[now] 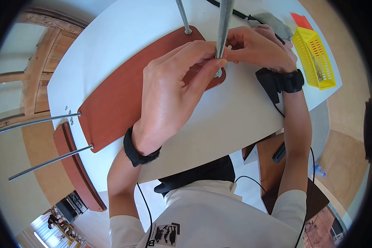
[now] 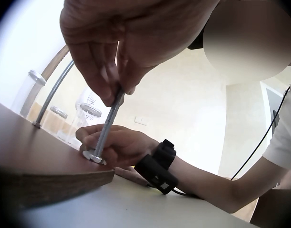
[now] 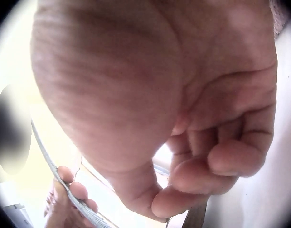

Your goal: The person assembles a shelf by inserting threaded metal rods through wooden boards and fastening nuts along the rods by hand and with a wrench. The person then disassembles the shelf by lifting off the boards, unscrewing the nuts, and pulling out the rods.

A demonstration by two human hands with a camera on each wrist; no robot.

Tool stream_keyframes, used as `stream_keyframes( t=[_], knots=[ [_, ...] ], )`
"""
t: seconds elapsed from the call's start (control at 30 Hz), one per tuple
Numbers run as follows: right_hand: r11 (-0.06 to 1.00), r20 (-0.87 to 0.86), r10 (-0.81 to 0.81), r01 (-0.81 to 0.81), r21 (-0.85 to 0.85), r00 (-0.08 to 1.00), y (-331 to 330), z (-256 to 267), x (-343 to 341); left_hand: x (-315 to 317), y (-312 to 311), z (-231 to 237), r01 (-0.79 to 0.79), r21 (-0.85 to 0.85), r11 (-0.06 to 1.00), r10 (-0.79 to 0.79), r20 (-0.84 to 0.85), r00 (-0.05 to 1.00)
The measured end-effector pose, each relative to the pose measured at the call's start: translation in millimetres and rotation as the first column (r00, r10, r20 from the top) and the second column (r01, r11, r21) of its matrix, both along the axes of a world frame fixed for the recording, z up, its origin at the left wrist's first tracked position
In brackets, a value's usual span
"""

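My left hand (image 1: 165, 93) pinches a threaded metal rod (image 1: 225, 20) between thumb and fingertips. The rod stands near one corner of a reddish-brown board (image 1: 115, 97); in the left wrist view a nut and washer (image 2: 94, 157) sit around its lower end. Just beside the rod is my right hand (image 1: 260, 48), its fingers curled and the thumb meeting the index finger. A small pale piece (image 1: 229, 48) shows between those fingertips, mostly hidden. Three more rods stand at the board's other corners, one at the far corner (image 1: 183, 15).
Two rods (image 1: 41, 122) stick out past the board's left end. Small metal parts (image 1: 70, 116) lie near them. Stacked reddish-brown boards (image 1: 76, 165) lie at the table's left edge. A yellow basket (image 1: 314, 58), a grey and pink cloth (image 1: 273, 25) and a black cable occupy the right side.
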State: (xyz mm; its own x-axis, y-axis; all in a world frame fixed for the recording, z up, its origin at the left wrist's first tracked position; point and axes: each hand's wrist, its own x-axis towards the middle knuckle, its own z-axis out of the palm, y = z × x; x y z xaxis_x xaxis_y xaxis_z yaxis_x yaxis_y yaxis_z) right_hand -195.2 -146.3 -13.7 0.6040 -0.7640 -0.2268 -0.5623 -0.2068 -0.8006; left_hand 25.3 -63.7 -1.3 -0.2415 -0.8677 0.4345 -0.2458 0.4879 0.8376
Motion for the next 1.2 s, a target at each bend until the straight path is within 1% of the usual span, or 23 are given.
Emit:
stream_keyframes(
  t=[0.13,0.23,0.3,0.33,0.4,0.43,0.47,0.5,0.53,0.6,0.73,0.77,0.8,0.83,0.9,0.97,1.03,1.07,1.13,1.17,1.2],
  knots=[
    [0.999,0.041,0.030,-0.031,0.027,0.999,0,0,0,0,1,1,-0.014,-0.025,1.000,0.015,0.048,0.999],
    [0.999,0.061,0.041,-0.040,-0.020,0.997,3,-1,0,-4,3,6,-0.003,-0.020,1.000,0.004,0.056,0.998],
    [0.999,0.182,0.024,-0.029,0.029,0.983,1,-10,0,-4,3,8,0.014,-0.016,1.000,-0.013,0.051,0.999],
    [0.999,0.178,0.018,-0.023,0.029,0.984,1,-11,0,-3,3,9,0.024,-0.010,1.000,-0.023,0.050,0.998],
    [1.000,0.240,-0.002,0.005,-0.009,0.971,0,-9,1,-1,2,10,0.036,0.003,0.999,-0.036,0.058,0.998],
    [1.000,0.236,-0.008,0.011,-0.011,0.972,1,-4,1,0,1,11,0.042,0.016,0.999,-0.043,0.069,0.997],
    [0.998,0.215,-0.042,0.053,-0.046,0.976,3,3,-1,1,2,13,0.047,0.014,0.999,-0.048,0.063,0.997],
    [0.992,0.195,-0.075,0.092,-0.082,0.978,4,8,-3,2,4,16,0.040,0.058,0.997,-0.046,0.101,0.994],
    [0.992,0.190,-0.077,0.094,-0.083,0.979,3,7,-5,2,5,18,0.029,0.103,0.994,-0.044,0.139,0.989],
    [0.975,0.175,-0.198,0.212,-0.065,0.964,0,2,-8,1,5,18,0.031,0.088,0.996,-0.043,0.137,0.990],
    [0.966,0.167,-0.242,0.254,-0.054,0.956,-8,-11,-11,1,6,20,0.027,0.085,0.996,-0.040,0.148,0.988],
    [0.951,0.220,-0.282,0.303,-0.067,0.934,-7,-12,-9,1,5,19,0.027,0.085,0.996,-0.039,0.147,0.988],
    [0.933,0.273,-0.318,0.350,-0.076,0.908,-5,-12,-7,1,4,16,0.027,0.046,0.999,-0.033,0.127,0.991],
    [0.934,0.272,-0.316,0.348,-0.078,0.909,-4,-10,-7,1,3,14,0.026,0.007,1.000,-0.026,0.106,0.994],
    [0.886,0.268,-0.396,0.442,-0.140,0.878,-4,-5,-6,3,3,12,0.024,0.002,1.000,-0.024,0.125,0.992],
    [0.896,0.295,-0.376,0.426,-0.127,0.878,-8,-9,-8,3,2,9,0.018,-0.005,1.000,-0.017,0.147,0.989],
    [0.907,0.327,-0.350,0.405,-0.116,0.878,-10,-14,-12,2,2,6,0.012,-0.009,1.000,-0.011,0.090,0.996],
    [0.906,0.334,-0.345,0.404,-0.125,0.877,-12,-17,-13,2,2,9,-0.003,-0.018,1.000,0.005,0.098,0.995],
    [0.908,0.379,-0.316,0.394,-0.146,0.870,-16,-19,-11,7,5,18,0.023,0.038,0.999,-0.031,0.202,0.979],
    [0.909,0.417,-0.292,0.385,-0.157,0.861,-14,-19,-10,9,7,20,-0.018,0.025,1.000,0.012,0.223,0.975],
    [0.910,0.382,-0.301,0.383,-0.158,0.874,-12,-15,-9,8,7,21,-0.015,-0.015,1.000,0.019,0.271,0.963]
  ],
)
